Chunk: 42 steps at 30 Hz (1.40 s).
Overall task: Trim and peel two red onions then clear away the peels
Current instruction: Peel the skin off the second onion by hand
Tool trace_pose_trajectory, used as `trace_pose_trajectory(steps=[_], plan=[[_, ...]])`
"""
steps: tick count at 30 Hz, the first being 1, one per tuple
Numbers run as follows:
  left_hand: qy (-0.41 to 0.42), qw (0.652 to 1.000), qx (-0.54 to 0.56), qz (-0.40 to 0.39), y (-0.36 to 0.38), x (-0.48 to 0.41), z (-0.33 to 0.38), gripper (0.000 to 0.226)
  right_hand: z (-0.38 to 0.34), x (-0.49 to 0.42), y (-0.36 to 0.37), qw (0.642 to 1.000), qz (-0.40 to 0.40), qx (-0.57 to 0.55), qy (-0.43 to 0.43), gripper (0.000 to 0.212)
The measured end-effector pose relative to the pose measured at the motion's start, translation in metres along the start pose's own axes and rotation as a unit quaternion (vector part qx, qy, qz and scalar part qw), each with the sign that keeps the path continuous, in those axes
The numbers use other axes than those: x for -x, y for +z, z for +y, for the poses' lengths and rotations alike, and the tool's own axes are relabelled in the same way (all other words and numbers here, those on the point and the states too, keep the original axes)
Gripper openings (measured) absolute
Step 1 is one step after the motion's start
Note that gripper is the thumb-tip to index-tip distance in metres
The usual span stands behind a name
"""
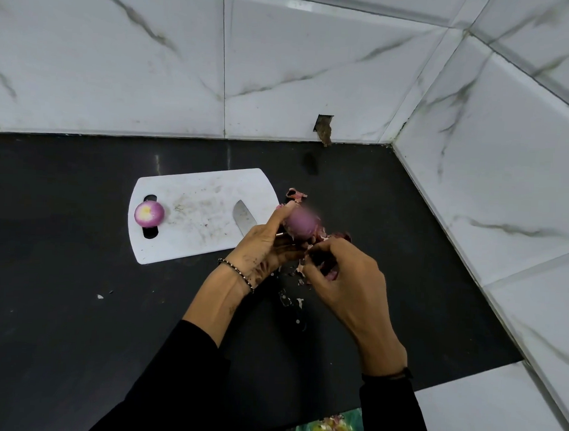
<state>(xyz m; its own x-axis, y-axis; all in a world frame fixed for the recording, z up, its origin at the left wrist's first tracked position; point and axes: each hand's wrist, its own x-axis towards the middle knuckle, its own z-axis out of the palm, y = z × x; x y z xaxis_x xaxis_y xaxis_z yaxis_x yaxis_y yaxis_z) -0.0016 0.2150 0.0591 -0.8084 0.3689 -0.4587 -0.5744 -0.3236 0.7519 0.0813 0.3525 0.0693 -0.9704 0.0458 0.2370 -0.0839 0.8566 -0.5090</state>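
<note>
A peeled red onion [149,214] sits at the left end of the white cutting board [194,186], over its handle slot. My left hand [266,247] grips a second red onion [300,224], blurred, just off the board's right edge. My right hand [336,275] pinches dark purple peel [326,265] hanging from that onion. A knife blade [243,217] lies on the board's right part; its handle is mostly hidden behind my left hand. Loose peel scraps [296,195] lie on the black counter [64,288] beside and under my hands.
White marble-patterned tile walls [314,71] close in the counter at the back and right. A green bag with peels [330,426] shows at the bottom edge. Small white flecks [100,296] lie on the counter's left.
</note>
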Motion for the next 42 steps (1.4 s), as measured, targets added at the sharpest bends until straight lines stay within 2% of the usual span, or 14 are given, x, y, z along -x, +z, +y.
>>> trace_pose_trajectory(steps=[5, 8, 12, 17, 19, 21, 25, 28, 31, 34, 42], plan=[[-0.007, 0.998, 0.056, 0.016, -0.006, 0.0, 0.003, 0.03, 0.017, 0.001, 0.006, 0.999, 0.049, -0.005, 0.022, 0.017], [-0.004, 0.997, 0.07, 0.018, -0.012, 0.001, 0.004, 0.04, 0.019, 0.002, 0.009, 0.997, 0.072, -0.009, 0.035, 0.02], [-0.013, 0.993, 0.115, 0.015, -0.018, 0.002, 0.005, 0.054, 0.019, 0.002, 0.013, 0.995, 0.048, -0.026, 0.081, 0.026], [-0.025, 0.989, 0.142, 0.012, -0.02, 0.003, 0.003, 0.043, 0.022, 0.004, 0.012, 0.993, 0.062, -0.029, 0.101, 0.021], [-0.028, 0.989, 0.145, 0.006, -0.019, 0.004, 0.004, 0.047, 0.024, 0.003, 0.012, 0.993, 0.063, -0.015, 0.1, 0.021], [-0.033, 0.989, 0.141, -0.01, -0.017, 0.005, 0.004, 0.053, 0.024, 0.002, 0.013, 0.993, 0.059, -0.018, 0.103, 0.021], [-0.041, 0.99, 0.127, -0.042, -0.013, 0.009, 0.004, 0.047, 0.02, 0.003, 0.014, 0.994, 0.051, -0.032, 0.095, 0.019], [-0.049, 0.991, 0.115, -0.055, -0.012, 0.01, 0.004, 0.05, 0.017, 0.002, 0.012, 0.989, 0.089, -0.069, 0.094, 0.015], [-0.05, 0.991, 0.107, -0.065, -0.011, 0.01, 0.004, 0.036, 0.018, -0.001, 0.01, 0.991, 0.085, -0.064, 0.074, 0.018], [-0.045, 0.993, 0.096, -0.06, -0.01, 0.01, 0.004, 0.025, 0.014, -0.002, 0.006, 0.986, 0.086, -0.108, 0.098, 0.016], [-0.044, 0.999, 0.03, -0.006, -0.006, 0.001, 0.0, 0.046, 0.005, -0.004, 0.005, 0.982, 0.115, -0.131, 0.073, 0.006]])
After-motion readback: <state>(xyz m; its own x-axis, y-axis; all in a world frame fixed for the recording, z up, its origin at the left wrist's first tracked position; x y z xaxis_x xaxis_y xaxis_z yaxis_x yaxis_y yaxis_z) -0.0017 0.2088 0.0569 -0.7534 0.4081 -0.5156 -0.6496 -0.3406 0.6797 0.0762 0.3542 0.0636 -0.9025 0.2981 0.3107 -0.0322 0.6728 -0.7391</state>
